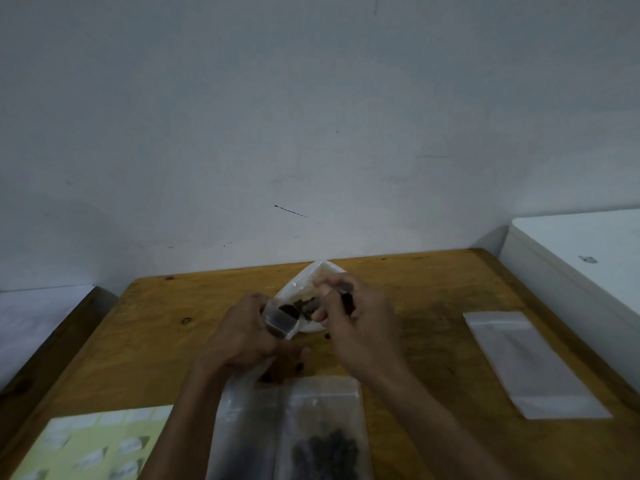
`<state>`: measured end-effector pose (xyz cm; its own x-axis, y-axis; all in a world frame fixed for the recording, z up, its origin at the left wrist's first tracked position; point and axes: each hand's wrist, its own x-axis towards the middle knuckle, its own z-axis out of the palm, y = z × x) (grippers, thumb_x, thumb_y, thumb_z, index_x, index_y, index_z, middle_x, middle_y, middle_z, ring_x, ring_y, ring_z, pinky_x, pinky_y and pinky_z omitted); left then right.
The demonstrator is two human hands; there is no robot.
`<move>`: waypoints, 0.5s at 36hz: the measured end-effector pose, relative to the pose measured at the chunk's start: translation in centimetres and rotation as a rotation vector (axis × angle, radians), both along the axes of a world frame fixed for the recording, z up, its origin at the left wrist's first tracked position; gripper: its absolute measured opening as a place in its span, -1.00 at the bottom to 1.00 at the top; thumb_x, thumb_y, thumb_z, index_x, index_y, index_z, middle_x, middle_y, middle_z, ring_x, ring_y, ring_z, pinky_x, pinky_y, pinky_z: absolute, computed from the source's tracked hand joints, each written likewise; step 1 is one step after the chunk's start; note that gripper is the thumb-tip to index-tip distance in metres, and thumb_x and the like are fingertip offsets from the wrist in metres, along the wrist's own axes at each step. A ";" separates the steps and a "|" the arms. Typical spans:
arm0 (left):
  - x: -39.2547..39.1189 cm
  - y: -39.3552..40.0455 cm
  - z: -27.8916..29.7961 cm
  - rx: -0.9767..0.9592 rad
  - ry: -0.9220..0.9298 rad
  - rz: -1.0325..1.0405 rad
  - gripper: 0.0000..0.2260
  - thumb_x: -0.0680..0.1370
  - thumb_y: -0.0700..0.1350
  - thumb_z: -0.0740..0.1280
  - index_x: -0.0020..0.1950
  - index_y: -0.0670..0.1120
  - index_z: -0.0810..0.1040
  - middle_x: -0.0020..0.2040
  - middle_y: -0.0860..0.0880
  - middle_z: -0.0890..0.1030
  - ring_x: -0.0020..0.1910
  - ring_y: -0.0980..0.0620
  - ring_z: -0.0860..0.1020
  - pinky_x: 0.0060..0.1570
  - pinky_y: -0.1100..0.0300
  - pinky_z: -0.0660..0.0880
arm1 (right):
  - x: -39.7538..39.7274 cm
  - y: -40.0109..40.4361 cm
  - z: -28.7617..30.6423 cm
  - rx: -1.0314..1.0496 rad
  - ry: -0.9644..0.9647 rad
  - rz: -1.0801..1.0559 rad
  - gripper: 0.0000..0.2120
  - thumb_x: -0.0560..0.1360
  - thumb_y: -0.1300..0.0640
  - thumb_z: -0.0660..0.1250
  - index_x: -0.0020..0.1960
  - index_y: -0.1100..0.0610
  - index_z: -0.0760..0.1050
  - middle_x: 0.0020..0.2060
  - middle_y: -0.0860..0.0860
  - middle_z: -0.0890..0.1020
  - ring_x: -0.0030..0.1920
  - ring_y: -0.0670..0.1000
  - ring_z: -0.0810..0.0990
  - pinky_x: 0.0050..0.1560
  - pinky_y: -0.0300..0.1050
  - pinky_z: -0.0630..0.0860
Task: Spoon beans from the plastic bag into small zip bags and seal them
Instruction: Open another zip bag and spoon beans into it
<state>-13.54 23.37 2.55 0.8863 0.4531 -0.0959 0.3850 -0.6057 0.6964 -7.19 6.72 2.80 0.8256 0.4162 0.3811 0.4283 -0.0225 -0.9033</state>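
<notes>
1. Curled round a small zip bag (281,322), the left hand (242,337) holds it up above the table with its mouth turned toward the right hand; dark beans already show inside it.
2. Pinching a spoon (341,299) by its dark handle, the right hand (349,320) keeps the bowl end low in the open plastic bag (311,282), which lies on the wooden table (415,289) just behind both hands. The spoon's bowl is too blurred to tell whether it is loaded.
3. Dark beans (303,303) sit in the plastic bag's mouth, close beside the small bag's opening.
4. The step in hand looks like filling: a scoop is being taken or tipped across, and the small bag is not yet sealed.
5. The next move likely calls for the spoon to clear the plastic bag's rim and tip squarely over the small bag's narrow mouth, with the left hand keeping that mouth spread.
6. A few stray beans (299,367) lie on the table below the hands, so spilling is a fair risk.
7. Nearer the person lie two filled zip bags (322,438) side by side; a stack of empty zip bags (530,365) lies well apart to the right, and a printed sheet (93,445) at the lower left.
</notes>
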 end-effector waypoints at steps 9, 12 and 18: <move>-0.6 0.3 -0.1 0.015 -0.022 0.030 -0.30 0.11 0.04 0.70 0.13 0.04 0.44 0.03 0.11 0.48 -0.05 0.12 0.48 -0.23 0.21 0.48 | 2.6 -0.9 -2.6 0.150 -0.079 -0.223 -0.86 0.64 0.17 0.25 0.11 -0.02 0.53 -0.15 0.01 0.65 -0.18 -0.12 0.64 -0.22 -0.29 0.58; -0.8 0.4 -0.2 0.024 -0.032 0.015 -0.23 0.08 0.07 0.71 0.18 0.05 0.43 0.05 0.14 0.46 -0.03 0.16 0.46 -0.24 0.24 0.46 | 3.2 -0.4 -4.6 0.008 -0.148 -0.260 -0.82 0.64 0.19 0.26 0.14 -0.01 0.58 -0.11 -0.01 0.66 -0.16 -0.16 0.62 -0.20 -0.45 0.48; -1.2 0.4 -0.1 0.008 -0.033 -0.020 -0.23 0.06 0.04 0.72 0.17 0.07 0.42 0.06 0.10 0.50 -0.02 0.12 0.50 -0.25 0.23 0.47 | 2.7 0.8 -6.8 -0.001 0.012 -0.293 -0.80 0.62 0.21 0.29 0.16 0.06 0.64 -0.07 -0.06 0.68 -0.10 -0.23 0.63 -0.15 -0.50 0.47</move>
<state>-14.73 23.77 2.46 0.8978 0.4359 -0.0631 0.3497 -0.6183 0.7038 -4.49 7.56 -3.96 0.9151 0.1601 0.3701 0.3926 -0.1447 -0.9082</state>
